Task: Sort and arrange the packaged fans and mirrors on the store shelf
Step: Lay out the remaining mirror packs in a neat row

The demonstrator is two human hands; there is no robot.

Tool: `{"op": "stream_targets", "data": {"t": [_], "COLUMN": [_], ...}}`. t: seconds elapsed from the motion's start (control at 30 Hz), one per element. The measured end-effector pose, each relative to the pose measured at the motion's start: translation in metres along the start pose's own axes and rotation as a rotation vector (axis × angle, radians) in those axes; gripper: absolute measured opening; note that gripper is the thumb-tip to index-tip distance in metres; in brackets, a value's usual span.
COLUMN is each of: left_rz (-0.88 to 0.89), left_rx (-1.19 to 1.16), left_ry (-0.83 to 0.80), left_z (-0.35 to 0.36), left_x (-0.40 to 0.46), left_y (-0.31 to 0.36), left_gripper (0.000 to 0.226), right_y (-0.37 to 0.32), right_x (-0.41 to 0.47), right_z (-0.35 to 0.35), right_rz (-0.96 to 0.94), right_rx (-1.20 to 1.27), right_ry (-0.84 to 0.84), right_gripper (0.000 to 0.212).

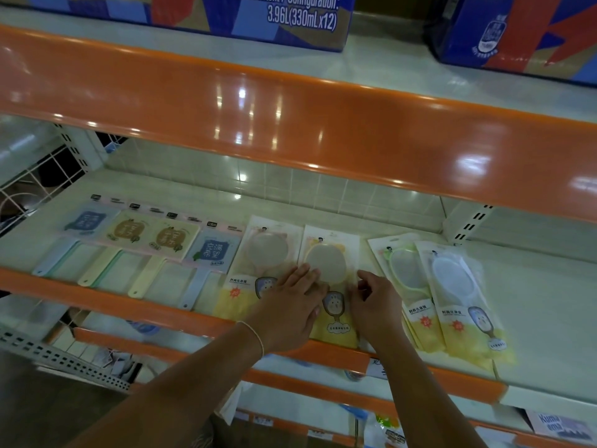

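Observation:
Several packaged fans (pixel 135 240) lie in a row on the left of the pale shelf (pixel 533 305), handles toward me. To their right lie packaged hand mirrors: a pink one (pixel 258 250), a yellow one (pixel 328 253), then a green one (pixel 403 270) and a white one (pixel 458 286) overlapping. My left hand (pixel 290 305) rests flat across the seam between the pink and yellow mirror packs. My right hand (pixel 376 302) pinches the right edge of the yellow mirror pack with curled fingers.
An orange rail (pixel 113 305) edges the shelf front. The orange-fronted upper shelf (pixel 290 118) overhangs close above and carries blue drink cartons (pixel 290 17). A white wire grid (pixel 38 176) closes the left end. More goods sit on lower shelves (pixel 371 428).

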State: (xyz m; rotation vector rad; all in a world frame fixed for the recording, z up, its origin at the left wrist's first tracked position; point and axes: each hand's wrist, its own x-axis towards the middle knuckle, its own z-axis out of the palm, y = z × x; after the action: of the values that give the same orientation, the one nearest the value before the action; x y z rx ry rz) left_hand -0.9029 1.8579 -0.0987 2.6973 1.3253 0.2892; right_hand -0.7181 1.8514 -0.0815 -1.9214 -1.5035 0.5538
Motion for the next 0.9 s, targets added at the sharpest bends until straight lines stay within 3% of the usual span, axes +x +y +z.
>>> {"op": "stream_targets", "data": {"t": [0.33, 0.73, 0.9], "left_rz": [-0.003, -0.034, -0.043], "left_rx": [0.036, 0.054, 0.059], "left_ry": [0.015, -0.077, -0.098], "left_z": [-0.003, 0.002, -0.001], "left_x": [0.001, 0.006, 0.006], "left_y": [0.006, 0.009, 0.011], "left_gripper": [0.057, 0.069, 0.063], "right_y": [0.005, 0.012, 0.013], "right_x": [-0.003, -0.008, -0.009], "right_z": [0.007, 0.018, 0.018], "right_rz": [0.011, -0.090, -0.090], "right_rx": [-0.016, -0.062, -0.062], "right_ry": [-0.003, 0.013, 0.005], "right_gripper": [0.043, 0.036, 0.035]}}
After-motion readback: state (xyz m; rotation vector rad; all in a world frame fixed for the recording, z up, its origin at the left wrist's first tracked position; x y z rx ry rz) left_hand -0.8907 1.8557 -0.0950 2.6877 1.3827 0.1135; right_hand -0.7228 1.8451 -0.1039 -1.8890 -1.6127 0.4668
